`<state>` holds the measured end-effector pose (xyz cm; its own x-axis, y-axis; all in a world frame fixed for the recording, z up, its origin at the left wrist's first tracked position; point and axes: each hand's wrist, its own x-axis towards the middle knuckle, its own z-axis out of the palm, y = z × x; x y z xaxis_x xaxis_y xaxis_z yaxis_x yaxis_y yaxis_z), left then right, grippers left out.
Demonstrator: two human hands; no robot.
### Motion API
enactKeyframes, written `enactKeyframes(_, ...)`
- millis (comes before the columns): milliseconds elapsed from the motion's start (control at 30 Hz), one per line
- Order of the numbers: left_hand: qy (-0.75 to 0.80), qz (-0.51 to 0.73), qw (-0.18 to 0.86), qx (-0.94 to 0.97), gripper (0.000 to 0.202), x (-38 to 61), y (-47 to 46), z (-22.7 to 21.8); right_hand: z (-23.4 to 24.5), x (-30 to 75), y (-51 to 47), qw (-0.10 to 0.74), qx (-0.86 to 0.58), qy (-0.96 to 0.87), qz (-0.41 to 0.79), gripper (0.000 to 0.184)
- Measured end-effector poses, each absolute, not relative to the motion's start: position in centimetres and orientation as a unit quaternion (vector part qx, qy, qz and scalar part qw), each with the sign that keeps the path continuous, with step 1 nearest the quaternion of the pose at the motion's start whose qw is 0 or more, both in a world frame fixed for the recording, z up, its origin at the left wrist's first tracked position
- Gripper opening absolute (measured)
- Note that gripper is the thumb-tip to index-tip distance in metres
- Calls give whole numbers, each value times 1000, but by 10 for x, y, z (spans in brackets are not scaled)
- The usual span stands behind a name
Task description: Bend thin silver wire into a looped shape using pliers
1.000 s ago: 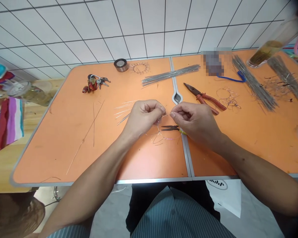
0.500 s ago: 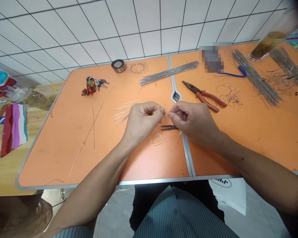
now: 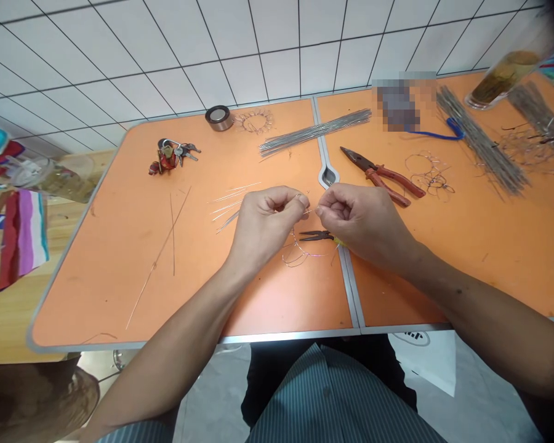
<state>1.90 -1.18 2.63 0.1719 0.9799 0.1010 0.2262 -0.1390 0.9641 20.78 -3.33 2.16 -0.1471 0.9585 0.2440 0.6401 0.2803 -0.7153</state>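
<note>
My left hand and my right hand meet over the middle of the orange table. Both are closed in a pinch on a thin looped wire piece, which hangs from the fingertips down to the tabletop. A short straight stretch of that wire runs between the two pinches. Small black pliers lie on the table just under my right hand. Several loose straight wires lie beside my left hand.
Red-handled pliers and coiled wire rings lie to the right. Bundles of straight wire sit at the back, more at far right. A tape roll, keys and a glass jar stand near the wall.
My hands have shifted only slightly; the two pinches have drawn a little apart, showing a short bit of wire between them.
</note>
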Motion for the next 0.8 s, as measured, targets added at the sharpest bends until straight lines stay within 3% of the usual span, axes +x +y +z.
enactKeyframes(500, 449, 433, 528, 577, 24, 14, -10, 25, 21, 207, -33, 372, -535, -688, 318, 14)
enactKeyframes(633, 427, 474, 547, 542, 28, 11, -4, 22, 30, 216, -31, 370, -521, -709, 299, 35)
enactKeyframes(700, 415, 502, 538, 535, 30, 9, -1, 22, 32, 226, -29, 335, -535, -737, 241, 37)
enactKeyframes(800, 398, 538, 518, 533, 31, 6, 3, 23, 30, 243, -27, 189, -543, -808, 129, 25)
